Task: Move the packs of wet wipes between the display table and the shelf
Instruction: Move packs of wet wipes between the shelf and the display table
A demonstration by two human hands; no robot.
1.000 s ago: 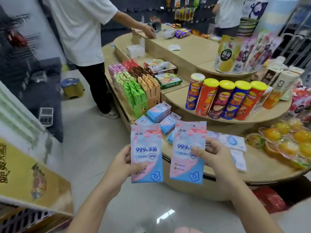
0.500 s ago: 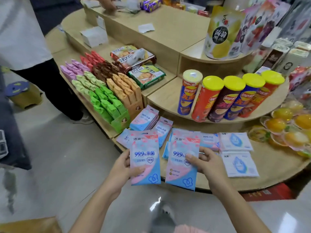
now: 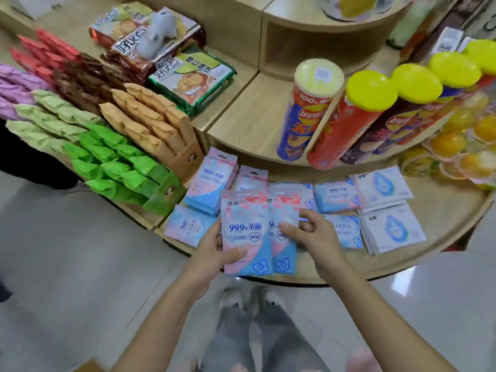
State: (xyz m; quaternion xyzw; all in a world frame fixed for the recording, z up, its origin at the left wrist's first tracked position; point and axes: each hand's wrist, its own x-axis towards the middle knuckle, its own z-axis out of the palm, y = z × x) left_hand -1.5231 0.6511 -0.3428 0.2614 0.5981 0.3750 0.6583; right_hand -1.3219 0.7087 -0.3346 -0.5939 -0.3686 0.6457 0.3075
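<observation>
While the two flat pink-and-blue plastic packs of wet wipes sit low in the centre of the frame, just above the near rim of the pale curved wooden display desk (image 3: 402,269), the risk is plain: this is slick film held by its edges. The left hand (image 3: 212,251) has its grip pinched on the left pack (image 3: 247,232), thumb across the lower front. The right hand (image 3: 311,234) pinches the right pack (image 3: 285,210) with its thumb on the printed face. The left pack overlaps the right one, so a loose squeeze could let one slide out to the floor. Dropped onto the leaning stack of similar packs (image 3: 212,183), they might skid off or knock it over. Both packs face up, their long axes running bottom to top of the frame, red-tabbed header ends pointing toward the upper frame.
</observation>
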